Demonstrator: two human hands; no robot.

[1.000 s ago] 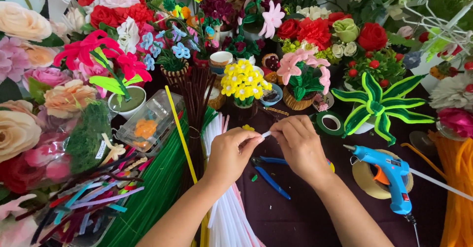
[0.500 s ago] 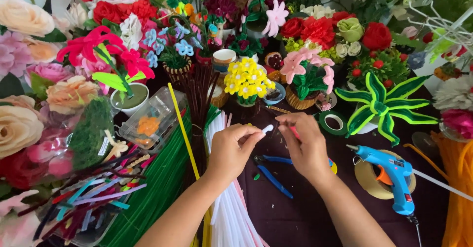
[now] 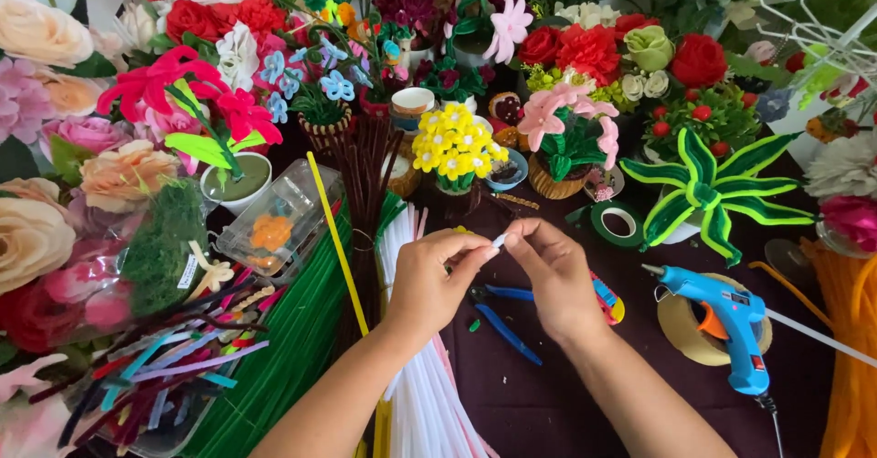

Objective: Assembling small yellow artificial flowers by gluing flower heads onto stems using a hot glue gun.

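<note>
Both hands have drawn closer together since the earlier frame, and the red-tipped tool the right hand (image 3: pixel 557 280) held up then is no longer seen in it. Now the left hand (image 3: pixel 434 280) and the right hand meet at the fingertips in the middle of the frame, each pinched shut on a short white pipe cleaner piece (image 3: pixel 499 240) that sticks up between them. Just below the hands, blue-handled pliers (image 3: pixel 507 316) lie on the dark table (image 3: pixel 548 403). To the lower left of the hands a bundle of white pipe cleaners (image 3: pixel 425 394) runs down the frame, beside a bundle of green ones (image 3: pixel 283 367) and a single yellow one (image 3: pixel 336 239). At the lower right a blue glue gun (image 3: pixel 726 321) rests over a roll of tan tape (image 3: pixel 699 335). A pot of small yellow flowers (image 3: pixel 454 147) stands above the hands, and a green striped leafy plant (image 3: pixel 708 193) sits at the upper right.
</note>
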